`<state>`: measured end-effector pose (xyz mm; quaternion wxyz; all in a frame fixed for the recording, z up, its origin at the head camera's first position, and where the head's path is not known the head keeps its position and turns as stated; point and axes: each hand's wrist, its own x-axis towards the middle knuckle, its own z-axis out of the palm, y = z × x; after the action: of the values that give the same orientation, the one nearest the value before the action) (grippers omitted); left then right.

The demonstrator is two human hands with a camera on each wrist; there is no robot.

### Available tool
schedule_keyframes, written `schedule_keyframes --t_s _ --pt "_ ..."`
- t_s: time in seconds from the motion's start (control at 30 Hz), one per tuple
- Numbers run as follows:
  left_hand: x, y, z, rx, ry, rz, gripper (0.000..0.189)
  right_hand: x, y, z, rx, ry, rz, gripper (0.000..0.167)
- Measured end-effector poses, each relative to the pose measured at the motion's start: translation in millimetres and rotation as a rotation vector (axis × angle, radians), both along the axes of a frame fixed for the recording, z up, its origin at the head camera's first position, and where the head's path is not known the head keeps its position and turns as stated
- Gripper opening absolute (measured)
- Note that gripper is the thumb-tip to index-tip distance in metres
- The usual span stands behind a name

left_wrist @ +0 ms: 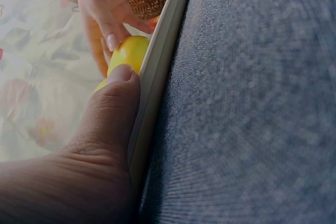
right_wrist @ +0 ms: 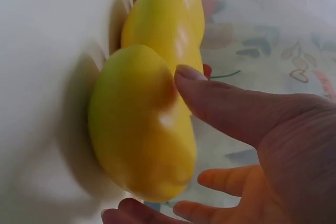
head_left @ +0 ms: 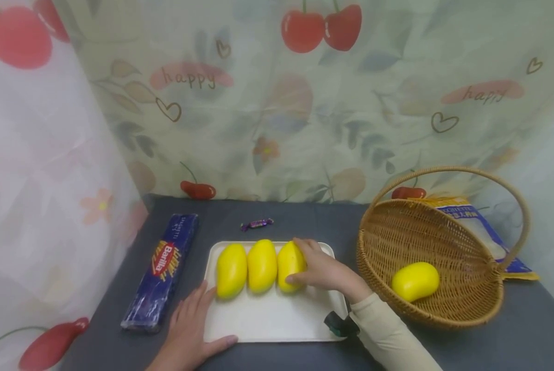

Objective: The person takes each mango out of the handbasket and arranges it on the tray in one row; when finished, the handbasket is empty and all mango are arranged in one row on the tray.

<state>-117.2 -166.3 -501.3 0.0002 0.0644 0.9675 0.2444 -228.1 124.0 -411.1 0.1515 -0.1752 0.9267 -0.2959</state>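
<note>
Three yellow mangoes stand in a row on a white tray (head_left: pixel 277 322): the left mango (head_left: pixel 231 271), the middle mango (head_left: pixel 262 267) and the right mango (head_left: pixel 290 265). Around the right mango is my right hand (head_left: pixel 321 268), thumb at its near side and fingers beyond it. In the right wrist view the fingers are spread, with a gap between several of them and the mango (right_wrist: pixel 142 124); whether the thumb touches is unclear. My left hand (head_left: pixel 191 322) rests at the tray's front left corner, its thumb (left_wrist: pixel 113 103) along the rim and fingers extended.
To the right, a wicker basket (head_left: pixel 425 226) with a tall handle holds another mango (head_left: pixel 415 281). Behind it lies a blue and yellow pasta bag (head_left: pixel 478 226). A blue spaghetti pack (head_left: pixel 161 273) lies left of the tray, and a purple wrapped candy (head_left: pixel 257 224) behind it.
</note>
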Motion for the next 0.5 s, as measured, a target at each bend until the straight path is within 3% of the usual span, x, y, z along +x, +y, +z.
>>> schedule_keyframes --t_s 0.17,0.5 --pt "0.5 -0.9 -2.2 0.000 0.039 -0.001 0.111 6.3 6.5 23.1 0.061 0.014 0.008 0.093" --pt "0.4 -1.1 -2.2 0.006 0.059 -0.007 0.110 26.8 64.4 98.4 0.121 0.114 0.077 0.079"
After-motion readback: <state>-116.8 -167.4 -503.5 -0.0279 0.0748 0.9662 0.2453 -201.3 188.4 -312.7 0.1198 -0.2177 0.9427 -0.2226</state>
